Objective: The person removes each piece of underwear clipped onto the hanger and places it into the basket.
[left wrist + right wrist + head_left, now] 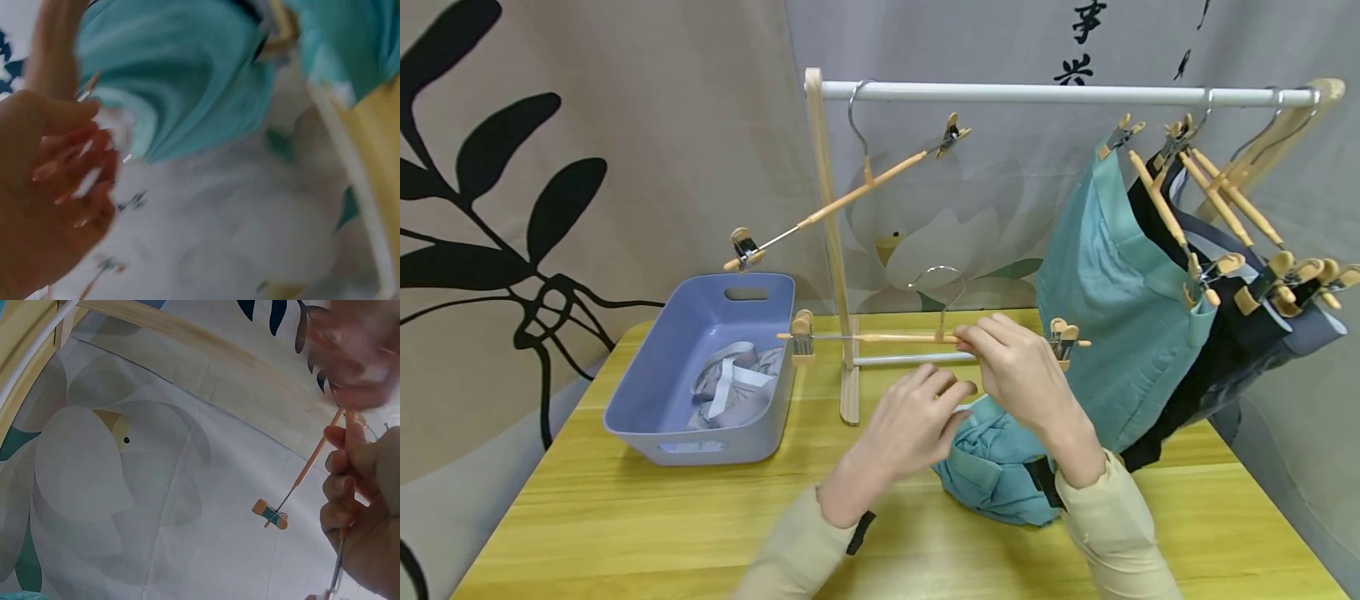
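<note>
My right hand (1022, 375) grips the wooden bar of a clip hanger (891, 338), held level above the table with its hook upward. In the right wrist view the fingers of the right hand (353, 494) curl round that bar. My left hand (917, 417) is just below and left of the right one, apart from the bar. Its fingers are loosely curled and seem to hold nothing in the left wrist view, where the left hand (56, 181) is partly blurred. Under the hands lies a crumpled teal garment (992, 479) on the table, partly hidden by the right forearm.
A rack with a white rail (1030, 94) stands behind. A tilted clip hanger (857, 193) hangs at its left, and teal shorts (1097, 292) and dark garments (1217, 333) at its right. A blue basket (640, 400) with grey clothing (737, 387) stands on the table (625, 533).
</note>
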`<state>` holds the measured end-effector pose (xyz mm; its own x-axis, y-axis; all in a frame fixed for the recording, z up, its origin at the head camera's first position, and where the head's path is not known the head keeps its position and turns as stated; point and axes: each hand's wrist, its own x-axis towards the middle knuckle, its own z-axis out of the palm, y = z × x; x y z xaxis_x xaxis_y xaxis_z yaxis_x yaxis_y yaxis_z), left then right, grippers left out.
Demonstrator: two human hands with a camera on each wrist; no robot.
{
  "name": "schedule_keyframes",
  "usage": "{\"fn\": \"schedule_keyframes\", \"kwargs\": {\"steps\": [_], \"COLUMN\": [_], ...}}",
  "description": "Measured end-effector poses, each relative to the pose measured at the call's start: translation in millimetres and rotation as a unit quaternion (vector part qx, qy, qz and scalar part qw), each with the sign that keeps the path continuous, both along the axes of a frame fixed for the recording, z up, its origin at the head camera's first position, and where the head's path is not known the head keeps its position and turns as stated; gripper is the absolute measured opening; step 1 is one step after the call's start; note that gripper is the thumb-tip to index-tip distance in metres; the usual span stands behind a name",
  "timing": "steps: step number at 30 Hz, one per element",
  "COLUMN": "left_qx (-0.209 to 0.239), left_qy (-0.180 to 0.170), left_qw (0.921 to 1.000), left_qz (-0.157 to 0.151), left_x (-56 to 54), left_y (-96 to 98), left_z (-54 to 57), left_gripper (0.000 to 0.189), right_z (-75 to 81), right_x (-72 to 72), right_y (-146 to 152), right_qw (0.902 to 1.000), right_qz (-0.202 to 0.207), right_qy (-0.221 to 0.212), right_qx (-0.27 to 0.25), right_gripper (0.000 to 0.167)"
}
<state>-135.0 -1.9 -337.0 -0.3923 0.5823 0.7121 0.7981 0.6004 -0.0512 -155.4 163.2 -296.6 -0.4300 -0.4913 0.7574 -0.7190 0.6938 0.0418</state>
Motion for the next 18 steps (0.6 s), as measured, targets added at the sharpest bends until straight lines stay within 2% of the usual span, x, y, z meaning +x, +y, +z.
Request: {"fn": "schedule_keyframes", "kwargs": {"steps": [2,4,7,10,12,13,15,18], "left_qx": [-0.074,-0.139,-0.217,-0.281,-0.315,-0.327,-0.347,-0.369], "left_qy": [-0.085,-0.157,-0.258,-0.334,-0.363,-0.371,-0.369,-0.356], "left_qw": [0.9934,0.9773,0.9403,0.8966,0.8712,0.862,0.8521,0.8443], "left_qz": [0.022,0.032,0.046,0.076,0.101,0.112,0.132,0.155], "left_x": [-0.8,-2.8,-6.2,-11.0,-15.0,-16.5,-19.7,-23.7], "left_y": [12.2,26.6,49.6,70.3,81.2,85.6,92.7,99.6], "left_z": [-14.1,-29.5,-52.2,-72.3,-82.5,-86.5,-92.0,-94.1], "left_gripper": [0.033,0.048,0.067,0.082,0.087,0.089,0.087,0.078], "right_z": [0.5,0.8,1.2,1.8,1.9,1.8,1.6,1.5], "right_x": [-0.7,-1.2,-1.9,-2.0,-1.6,-1.5,-1.2,-1.0], "right_y": [0.6,1.7,3.6,5.1,5.8,6.1,6.7,7.8], "right_qw": [1.0,1.0,0.9999,0.9999,0.9999,0.9999,0.9999,0.9999], "right_qz": [0.001,0.002,0.004,0.004,0.005,0.006,0.007,0.007], "right_qy": [0.001,0.002,0.006,0.011,0.012,0.013,0.013,0.014], "right_qx": [-0.003,-0.005,-0.008,-0.008,-0.008,-0.007,-0.007,-0.008], "right_gripper": [0.011,0.011,0.012,0.012,0.011,0.011,0.011,0.011]}}
